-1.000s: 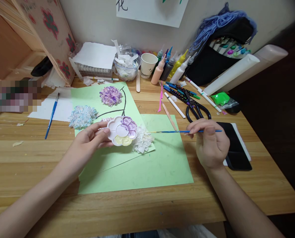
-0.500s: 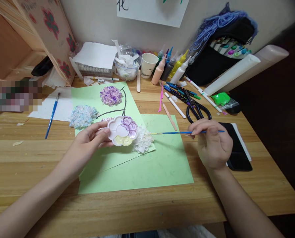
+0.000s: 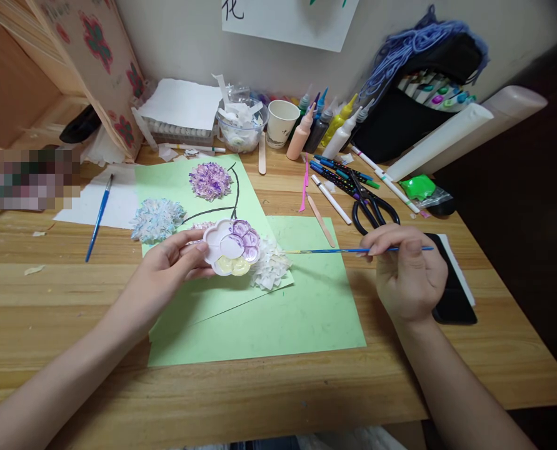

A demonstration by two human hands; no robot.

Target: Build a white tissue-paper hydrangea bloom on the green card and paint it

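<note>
My left hand (image 3: 179, 257) is closed on the edge of a white flower-shaped paint palette (image 3: 218, 240), with purple paint in the right wells and pale yellow in the lower ones. A thin blue paintbrush (image 3: 334, 250) is pinched in my right hand (image 3: 409, 272), its yellowish tip at the right side of a white crumpled-paper flower (image 3: 271, 267). That flower lies on green paper (image 3: 254, 187), partly behind the palette. On the same paper are a purple paper flower (image 3: 210, 181) and drawn black stems; a pale blue one (image 3: 157, 220) sits at its left edge.
A second paintbrush (image 3: 99, 219) lies on white paper at left. Black scissors (image 3: 374, 209), pens and wooden sticks lie at right, near a black phone-like object (image 3: 454, 300). Paint bottles (image 3: 301, 134), a paper cup (image 3: 282, 122) and a bowl of paper scraps (image 3: 241, 128) stand behind.
My right hand has shifted slightly to the right with the paintbrush, whose tip stays by the white flower. My left hand and the palette have hardly moved.
</note>
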